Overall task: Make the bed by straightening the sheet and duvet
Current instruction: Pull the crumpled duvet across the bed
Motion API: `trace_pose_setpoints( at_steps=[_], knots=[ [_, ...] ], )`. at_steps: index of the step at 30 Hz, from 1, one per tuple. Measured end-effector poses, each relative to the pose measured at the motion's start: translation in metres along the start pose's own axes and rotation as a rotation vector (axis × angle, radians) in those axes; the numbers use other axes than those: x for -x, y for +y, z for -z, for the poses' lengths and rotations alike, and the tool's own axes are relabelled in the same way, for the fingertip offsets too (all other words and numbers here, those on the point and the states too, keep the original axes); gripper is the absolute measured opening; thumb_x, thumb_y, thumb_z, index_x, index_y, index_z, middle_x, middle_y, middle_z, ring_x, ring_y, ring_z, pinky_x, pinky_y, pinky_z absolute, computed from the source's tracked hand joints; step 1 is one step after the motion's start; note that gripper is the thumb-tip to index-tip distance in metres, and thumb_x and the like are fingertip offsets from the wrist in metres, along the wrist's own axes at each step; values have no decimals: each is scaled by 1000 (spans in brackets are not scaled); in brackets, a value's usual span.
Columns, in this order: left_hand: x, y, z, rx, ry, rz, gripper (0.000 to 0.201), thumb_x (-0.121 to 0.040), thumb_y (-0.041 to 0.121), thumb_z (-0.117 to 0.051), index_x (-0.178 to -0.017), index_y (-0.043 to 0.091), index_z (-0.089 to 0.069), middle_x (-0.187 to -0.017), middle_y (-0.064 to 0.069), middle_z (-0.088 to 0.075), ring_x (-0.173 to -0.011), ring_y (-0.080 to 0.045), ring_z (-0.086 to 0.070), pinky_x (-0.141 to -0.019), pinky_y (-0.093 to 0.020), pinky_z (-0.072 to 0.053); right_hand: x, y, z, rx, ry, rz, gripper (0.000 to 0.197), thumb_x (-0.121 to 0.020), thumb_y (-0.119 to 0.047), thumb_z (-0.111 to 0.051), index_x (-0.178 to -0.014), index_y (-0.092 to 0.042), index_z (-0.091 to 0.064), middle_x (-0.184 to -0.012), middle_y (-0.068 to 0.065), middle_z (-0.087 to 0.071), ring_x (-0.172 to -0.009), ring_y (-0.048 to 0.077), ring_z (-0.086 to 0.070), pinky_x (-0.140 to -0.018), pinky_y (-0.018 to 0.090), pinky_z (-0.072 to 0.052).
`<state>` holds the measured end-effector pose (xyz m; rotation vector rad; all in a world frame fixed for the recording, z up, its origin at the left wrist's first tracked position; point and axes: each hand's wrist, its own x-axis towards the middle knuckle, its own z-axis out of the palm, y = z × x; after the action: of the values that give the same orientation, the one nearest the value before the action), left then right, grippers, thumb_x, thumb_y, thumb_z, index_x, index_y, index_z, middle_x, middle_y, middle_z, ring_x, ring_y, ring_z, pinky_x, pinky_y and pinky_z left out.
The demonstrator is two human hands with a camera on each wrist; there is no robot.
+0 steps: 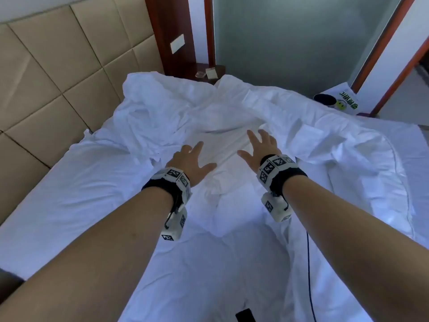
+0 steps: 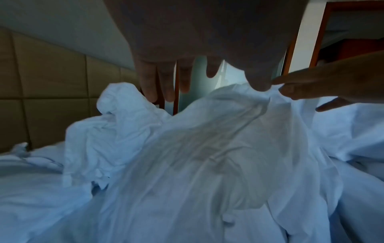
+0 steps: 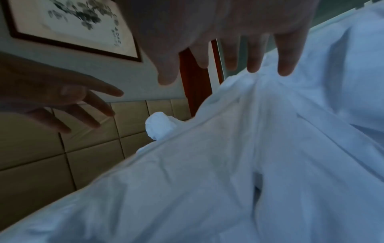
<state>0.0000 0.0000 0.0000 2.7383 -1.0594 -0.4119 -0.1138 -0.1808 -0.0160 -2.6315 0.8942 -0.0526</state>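
Note:
A crumpled white duvet [image 1: 267, 117] is heaped over the far half of the bed, its folds rising toward the headboard; close up it fills the wrist views [image 2: 207, 156] [image 3: 249, 156]. A flat white sheet [image 1: 81, 182] covers the mattress on the near left. Both my arms reach out over the middle of the bed. My left hand [image 1: 193, 159] is open, fingers spread, just above a duvet fold. My right hand [image 1: 257, 145] is open too, fingers spread above the duvet, a little farther out. Neither hand holds cloth; in the wrist views the left fingers [image 2: 149, 85] and right fingers [image 3: 286, 62] hang straight.
A tan padded headboard [image 1: 46, 77] runs along the left. A dark wooden nightstand [image 1: 204, 73] with small items stands beyond the bed, next to a frosted glass panel [image 1: 290, 43]. A bin with a printed bag [image 1: 336, 101] sits at the far right. A black cable [image 1: 308, 263] crosses the sheet.

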Motion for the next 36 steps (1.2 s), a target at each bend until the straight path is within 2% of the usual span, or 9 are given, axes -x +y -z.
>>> trace_pose_setpoints(
  at_steps=[4, 8, 12, 16, 22, 26, 29, 32, 36],
  knots=[
    [-39, 17, -28, 1, -109, -7, 97, -80, 70, -51, -149, 36, 8, -159, -5, -2, -144, -29, -8, -110, -49, -25, -27, 21, -11, 65, -63, -23, 72, -93, -58, -35, -150, -33, 2, -159, -5, 10, -146, 30, 3, -115, 52, -21],
    [-79, 24, -59, -22, -135, -47, 113, -71, 77, -54, -146, 37, 19, -159, -4, 9, -146, -25, 8, -114, -51, -16, -51, 36, -22, 225, -49, 43, 73, -91, -62, -31, -150, -34, 3, -159, -7, 10, -146, 28, 5, -116, 55, -10],
    [-105, 16, -85, -61, -86, -131, 118, -66, 81, -52, -147, 32, 18, -158, -9, 0, -145, -28, -3, -114, -50, -19, -68, 41, -34, 329, -2, 133, 79, -86, -70, -29, -150, -33, -3, -159, 3, 7, -146, 29, 0, -116, 55, -7],
    [-123, -3, -100, -34, -6, -206, 114, -66, 82, -45, -149, 29, 13, -154, -11, -15, -140, -29, -17, -114, -45, -21, -74, 43, -51, 385, 269, 320, 74, -84, -70, -34, -143, -25, -35, -150, 20, -29, -137, 39, -30, -109, 61, -16],
    [-133, -16, -111, -49, 21, -128, 111, -69, 81, -49, -149, 33, 12, -148, -13, -23, -136, -31, -24, -112, -42, -21, -96, 35, -58, 424, 454, 441, 63, -85, -64, -47, -132, -22, -47, -143, 18, -42, -121, 37, -49, -105, 64, -29],
    [-136, -19, -111, 18, -63, -102, 108, -73, 78, -47, -145, 37, 23, -135, -13, -40, -116, -32, -46, -93, -39, -39, -107, 36, -61, 393, 394, 401, 64, -85, -65, -44, -132, -21, -48, -144, 16, -41, -115, 36, -52, -95, 52, -41],
    [-134, -23, -108, 119, -131, -112, 107, -75, 74, -52, -143, 42, 23, -120, -12, -56, -102, -29, -57, -83, -35, -44, -114, 37, -59, 400, 228, 263, 77, -85, -71, -28, -146, -23, -28, -148, 9, -36, -116, 34, -46, -92, 46, -38],
    [-133, -22, -100, 155, -164, -100, 109, -72, 74, -56, -144, 42, 19, -100, -9, -63, -89, -27, -61, -76, -32, -44, -119, 38, -64, 438, 72, 186, 84, -83, -73, -14, -151, -24, -5, -141, 6, -46, -117, 34, -45, -98, 46, -33],
    [-123, -21, -86, 130, -193, -71, 114, -66, 78, -58, -146, 41, 13, -81, -1, -58, -80, -23, -59, -75, -31, -43, -116, 32, -71, 355, -110, 98, 80, -86, -72, -22, -149, -25, -8, -123, 14, -59, -110, 36, -54, -96, 43, -38]
  ],
)
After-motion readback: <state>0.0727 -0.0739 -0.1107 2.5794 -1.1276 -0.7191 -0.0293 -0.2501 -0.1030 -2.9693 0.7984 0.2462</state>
